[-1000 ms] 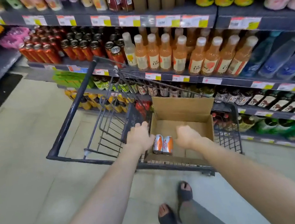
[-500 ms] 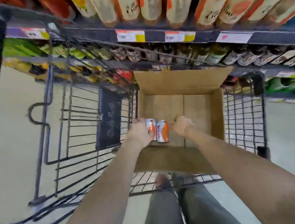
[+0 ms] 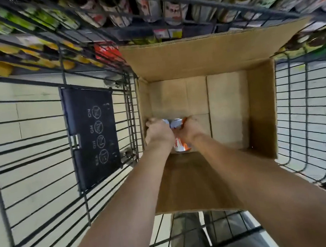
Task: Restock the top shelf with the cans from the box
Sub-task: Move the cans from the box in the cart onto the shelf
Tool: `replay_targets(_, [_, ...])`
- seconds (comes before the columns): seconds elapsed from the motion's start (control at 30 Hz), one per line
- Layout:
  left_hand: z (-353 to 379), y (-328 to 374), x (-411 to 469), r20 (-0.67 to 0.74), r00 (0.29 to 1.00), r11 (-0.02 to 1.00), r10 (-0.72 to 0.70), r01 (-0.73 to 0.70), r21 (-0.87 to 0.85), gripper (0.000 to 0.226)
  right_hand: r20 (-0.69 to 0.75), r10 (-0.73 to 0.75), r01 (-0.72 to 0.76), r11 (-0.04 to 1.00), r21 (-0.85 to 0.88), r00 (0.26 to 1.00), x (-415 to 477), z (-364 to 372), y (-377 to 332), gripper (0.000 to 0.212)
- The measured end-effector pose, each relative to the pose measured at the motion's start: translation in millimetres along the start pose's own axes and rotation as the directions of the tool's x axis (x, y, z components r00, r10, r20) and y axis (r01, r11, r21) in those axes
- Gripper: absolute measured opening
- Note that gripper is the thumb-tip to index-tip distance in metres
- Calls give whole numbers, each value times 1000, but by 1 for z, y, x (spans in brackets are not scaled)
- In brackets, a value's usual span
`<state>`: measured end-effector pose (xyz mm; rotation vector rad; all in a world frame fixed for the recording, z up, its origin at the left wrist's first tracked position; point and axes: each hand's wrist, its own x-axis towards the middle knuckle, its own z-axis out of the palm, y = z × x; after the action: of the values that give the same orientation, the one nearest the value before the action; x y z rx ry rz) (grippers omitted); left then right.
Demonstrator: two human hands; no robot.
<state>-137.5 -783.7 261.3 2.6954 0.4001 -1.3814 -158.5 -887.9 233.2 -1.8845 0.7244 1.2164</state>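
Pickup step: my left hand curls round the cans from one side, my right hand from the other, low in the box's near-left corner. Next, I'd judge, a level lift straight out.

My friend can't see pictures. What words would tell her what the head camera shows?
A person's left hand and right hand grip orange-and-white cans inside an open cardboard box. The box sits in a black wire shopping cart, with shelves of bottles beyond it.
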Motion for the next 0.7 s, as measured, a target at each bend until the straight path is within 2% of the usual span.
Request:
replay_targets(0.07, [5, -1, 6, -21, 1000, 1000, -21, 21, -16, 45, -47, 47, -44, 997, 67, 998, -15, -3, -11, 33])
replay_targets(0.1, [7, -2, 7, -34, 999, 999, -34, 34, -23, 41, -76, 62, -55, 994, 93, 995, -19, -4, -14, 29])
replay_targets(0.2, [15, -5, 8, -71, 997, 999, -36, 35, -16, 37, -166, 62, -42, 991, 126, 984, -7, -5, -6, 37])
replay_targets(0.3, [19, -7, 10, -56, 998, 999, -10, 7, -53, 46, -194, 59, -34, 991, 131, 979, -1, -11, -3, 30])
replay_targets(0.37, [20, -8, 10, -58, 998, 988, 12, -20, -152, 63, -191, 51, -31, 994, 104, 980, 2, -17, 1, 38])
replay_targets(0.43, [22, -9, 13, -74, 997, 961, 8, -28, -274, 74, -187, 28, -9, 995, 99, 982, 4, -22, 4, 37])
replay_targets(0.57, [32, -17, 24, 53, 998, 820, -31, 56, -569, 75, -182, 4, 19, 992, 125, 983, 13, -24, 12, 51])
replay_targets(0.7, [41, -25, 29, 52, 999, 831, 13, 19, -557, 74, -167, -12, 43, 983, 181, 986, 17, -23, 22, 57])
